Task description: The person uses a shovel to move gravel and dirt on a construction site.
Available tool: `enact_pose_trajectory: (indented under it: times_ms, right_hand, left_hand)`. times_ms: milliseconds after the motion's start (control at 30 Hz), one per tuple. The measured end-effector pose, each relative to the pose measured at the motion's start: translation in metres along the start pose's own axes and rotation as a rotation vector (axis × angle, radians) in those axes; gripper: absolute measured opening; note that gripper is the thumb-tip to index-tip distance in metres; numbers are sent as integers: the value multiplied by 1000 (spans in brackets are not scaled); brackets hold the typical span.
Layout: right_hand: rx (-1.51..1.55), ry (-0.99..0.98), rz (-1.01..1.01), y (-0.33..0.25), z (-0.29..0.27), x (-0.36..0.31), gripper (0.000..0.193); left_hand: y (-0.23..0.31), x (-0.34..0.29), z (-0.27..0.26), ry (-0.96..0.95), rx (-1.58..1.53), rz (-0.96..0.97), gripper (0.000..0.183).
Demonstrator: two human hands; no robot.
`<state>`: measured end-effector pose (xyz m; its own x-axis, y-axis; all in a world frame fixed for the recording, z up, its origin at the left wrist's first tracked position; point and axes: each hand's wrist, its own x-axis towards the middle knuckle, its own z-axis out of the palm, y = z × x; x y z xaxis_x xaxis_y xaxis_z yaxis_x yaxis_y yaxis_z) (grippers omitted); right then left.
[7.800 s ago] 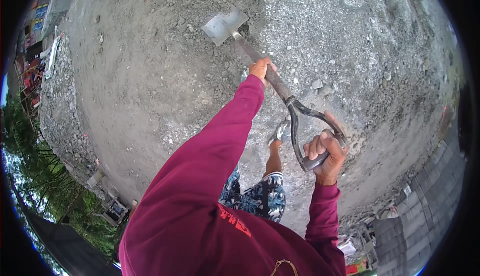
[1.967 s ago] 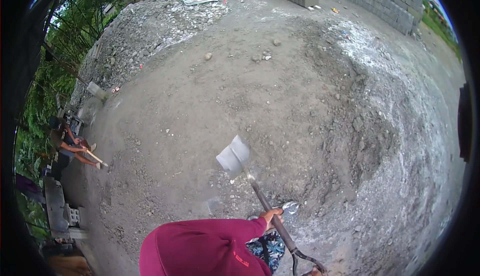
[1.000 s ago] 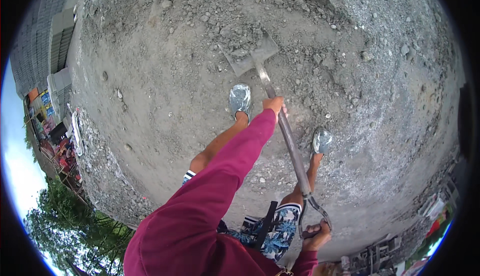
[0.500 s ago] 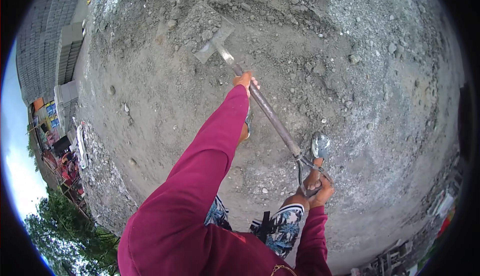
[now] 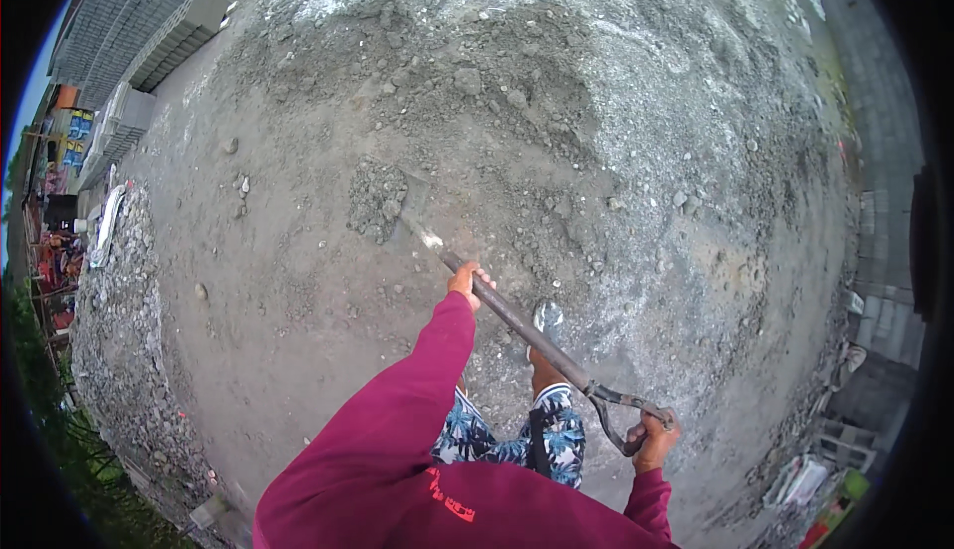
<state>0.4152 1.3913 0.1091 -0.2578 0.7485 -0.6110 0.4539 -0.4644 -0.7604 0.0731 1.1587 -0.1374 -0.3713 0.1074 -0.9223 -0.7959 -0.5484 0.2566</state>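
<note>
A shovel (image 5: 527, 327) slants from the lower right up to the left across the view. My left hand (image 5: 471, 282) is wrapped round the lower shaft, close to the blade. At the other end my right hand (image 5: 654, 440) grips the D-shaped handle. Grey gravelly soil (image 5: 378, 199) lies heaped on the blade and covers most of it; only a strip of metal shows along the right side. Beyond the blade is a loose bed of darker soil and stones (image 5: 467, 82).
Stacked grey concrete blocks (image 5: 177, 40) stand at the far left. A strip of pale gravel (image 5: 119, 340) runs down the left side. My shoe (image 5: 548, 318) is just beside the shaft. More blocks (image 5: 887, 325) and debris line the right edge.
The loaded shovel has come back from the loose soil, nearer to me. My right hand and the handle have moved right and down. My view has shifted too.
</note>
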Motion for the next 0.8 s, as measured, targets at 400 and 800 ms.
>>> enact_pose_trajectory:
  times_ms: [400,800]
  right_hand:
    - [-628,-1339,-649,21,152,-210,18]
    - [-580,-1033,160,-2,163,-178,36]
  left_hand:
    - [-24,-254,-500,557,-519,353,17]
    - [-8,-202,-435,413,-588,209,18]
